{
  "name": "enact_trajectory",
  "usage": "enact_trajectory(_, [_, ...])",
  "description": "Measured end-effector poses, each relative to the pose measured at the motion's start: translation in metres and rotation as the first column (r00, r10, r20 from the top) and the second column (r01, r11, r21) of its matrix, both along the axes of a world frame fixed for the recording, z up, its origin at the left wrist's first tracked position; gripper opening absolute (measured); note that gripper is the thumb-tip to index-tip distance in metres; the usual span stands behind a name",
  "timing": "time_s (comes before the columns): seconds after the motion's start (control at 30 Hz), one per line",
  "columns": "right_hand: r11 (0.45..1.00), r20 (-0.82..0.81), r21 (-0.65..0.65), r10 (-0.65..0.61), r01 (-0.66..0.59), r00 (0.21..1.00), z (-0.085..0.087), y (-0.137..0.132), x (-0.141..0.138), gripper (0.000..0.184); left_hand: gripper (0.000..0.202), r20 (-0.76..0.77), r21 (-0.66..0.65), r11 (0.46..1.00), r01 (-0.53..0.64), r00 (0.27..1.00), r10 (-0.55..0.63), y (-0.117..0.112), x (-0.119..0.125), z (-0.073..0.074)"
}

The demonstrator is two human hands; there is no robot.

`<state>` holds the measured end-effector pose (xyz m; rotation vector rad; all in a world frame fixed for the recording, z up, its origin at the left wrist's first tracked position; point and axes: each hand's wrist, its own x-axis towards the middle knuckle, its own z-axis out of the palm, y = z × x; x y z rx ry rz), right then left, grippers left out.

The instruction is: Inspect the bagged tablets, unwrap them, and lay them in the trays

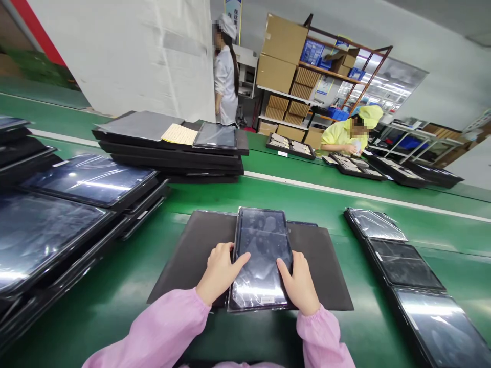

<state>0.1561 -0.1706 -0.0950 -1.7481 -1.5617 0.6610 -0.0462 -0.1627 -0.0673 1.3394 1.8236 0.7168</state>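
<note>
Between my hands lies a dark tablet screen panel (263,245) in clear film, with a small white label near its lower edge. My left hand (222,271) grips its left edge, thumb on the glass and fingers at the side, partly hidden. On the right edge my right hand (299,281) holds it the same way, thumb on the front. Beneath the panel is a black foam sheet (326,271). The edge of another dark item shows behind the panel's top right; what it is I cannot tell.
Stacked trays of panels (92,179) stand at left. A black tray (402,263) with three panels is at right. Behind, a foam stack (172,153) bears a yellow paper (179,134). A co-worker in yellow (345,135) sits across the green table (307,199); another person (226,76) stands farther back.
</note>
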Motion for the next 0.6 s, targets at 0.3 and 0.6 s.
enact_trajectory(0.3, [1.0,-0.2,-0.031,-0.004,-0.002,0.98,0.007,0.007,0.013,0.04,0.077,0.806,-0.11,0.979,-0.169,0.561,0.187,-0.008,0.016,0.022])
enact_trajectory(0.6, [0.992,-0.497,0.095,-0.027,0.086,0.867,0.014,0.054,-0.008,0.072,0.071,0.582,0.435,0.896,-0.094,0.789,-0.2,0.019,0.002,0.003])
